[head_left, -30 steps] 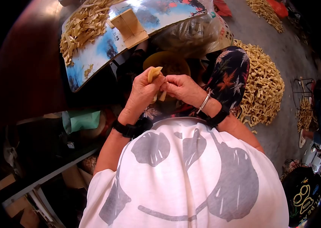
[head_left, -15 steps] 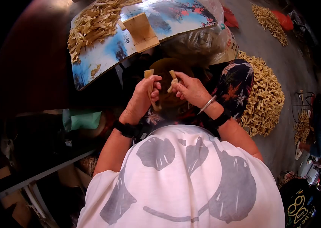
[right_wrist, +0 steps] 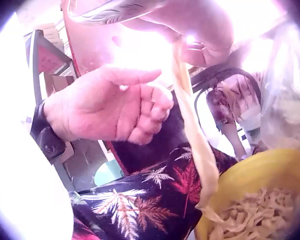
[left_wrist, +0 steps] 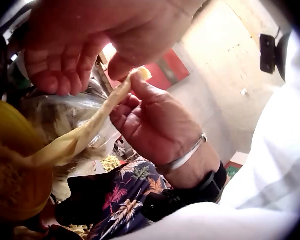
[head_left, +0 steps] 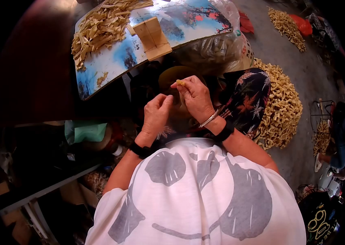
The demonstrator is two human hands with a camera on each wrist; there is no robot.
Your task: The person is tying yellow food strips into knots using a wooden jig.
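My right hand [head_left: 197,96], with a silver bracelet at the wrist, pinches the top end of a long, limp, pale yellow strip [right_wrist: 192,130]. From the fingertips the strip hangs down to the yellow basin [right_wrist: 255,170], where many short pale pieces [right_wrist: 262,212] lie. Beside it, lower and to the left in the head view, is my left hand [head_left: 157,114], its fingers loosely bent around nothing. In the left wrist view, the left thumb overlaps the strip's upper end near the right thumb.
Long strips [head_left: 103,28] are heaped on a painted board [head_left: 117,61] with a wooden bracket [head_left: 154,38]. A clear plastic bag [head_left: 217,49] hangs beyond the basin. A big pile of knotted pieces [head_left: 280,110] lies on the floor to the right, beside a patterned trouser leg [head_left: 248,96].
The left hand has let go of the long strip, which now hangs from the right hand. The short knotted piece has left the right fingers. The right hand has moved left and up.
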